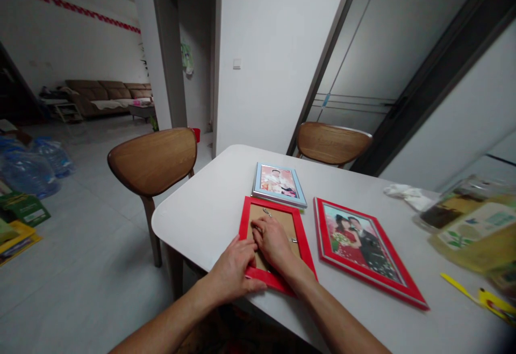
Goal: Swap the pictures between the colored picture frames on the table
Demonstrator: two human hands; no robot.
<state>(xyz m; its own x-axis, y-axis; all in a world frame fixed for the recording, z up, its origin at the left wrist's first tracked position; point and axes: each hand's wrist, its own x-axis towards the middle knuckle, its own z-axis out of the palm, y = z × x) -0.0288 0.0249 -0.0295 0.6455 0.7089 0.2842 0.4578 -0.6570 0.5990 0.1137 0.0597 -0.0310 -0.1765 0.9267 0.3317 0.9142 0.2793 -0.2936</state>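
A red picture frame (305, 247) lies face down at the near edge of the table, its brown backing board (287, 225) showing. My left hand (236, 268) grips the frame's near left corner, thumb along the near rim and fingers bent over the left side. My right hand (276, 241) rests over the backing, fingers curled together at its left edge; what they pinch there is hidden. A metal hanger (266, 212) sits at the far side of the backing and a metal clip (293, 240) at its right side.
A light blue picture frame (300, 195) lies just beyond, and a larger red picture frame (320, 236) with a couple's photo lies right. Farther right are a yellow-handled tool (494, 301), an oil jug (471, 236) and white tissue (409, 195). Wooden chairs (155, 158) stand around the table (193, 214).
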